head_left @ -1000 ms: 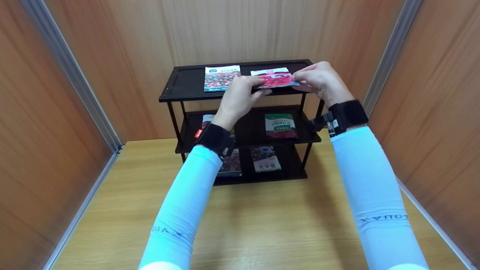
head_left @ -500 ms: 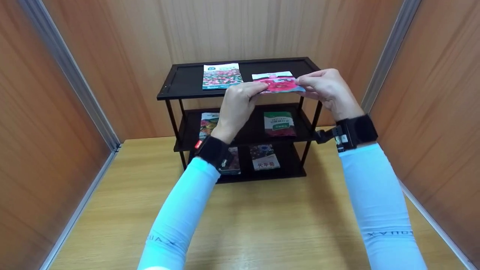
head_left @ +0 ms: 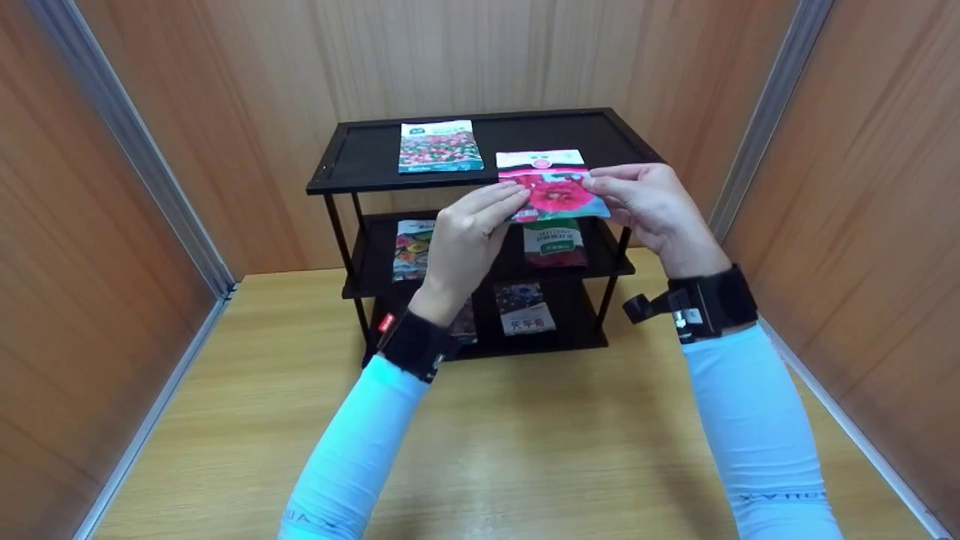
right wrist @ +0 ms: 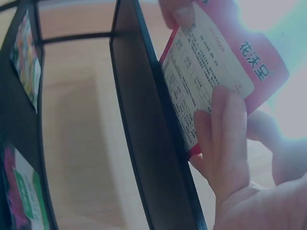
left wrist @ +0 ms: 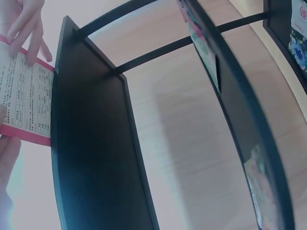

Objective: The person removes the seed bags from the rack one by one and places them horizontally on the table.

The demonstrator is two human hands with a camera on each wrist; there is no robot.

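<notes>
A seed packet (head_left: 556, 196) with a large pink-red flower on its front is held level by both hands in the head view, its upper part overlapping the black shelf's top tier. My left hand (head_left: 471, 234) grips its left side, fingers on top and thumb hidden. At the right side, my right hand (head_left: 654, 208) pinches the edge between thumb and fingers. From below, the right wrist view shows the packet's printed white back with pink borders (right wrist: 192, 72), the right fingers (right wrist: 229, 134) lying under it. The left wrist view has that back (left wrist: 26, 93) close to the shelf rim.
A three-tier black shelf (head_left: 360, 161) stands against the wooden back wall. A pink-flower packet (head_left: 441, 146) lies top left. Below are a colourful packet (head_left: 411, 251), a green-and-maroon packet (head_left: 555, 244) and a blue-flower packet (head_left: 525, 309). Wooden panels rise at both sides.
Both hands have drawn the packet toward the person, from over the top tier to its front edge. Its front now faces the head camera more fully.
</notes>
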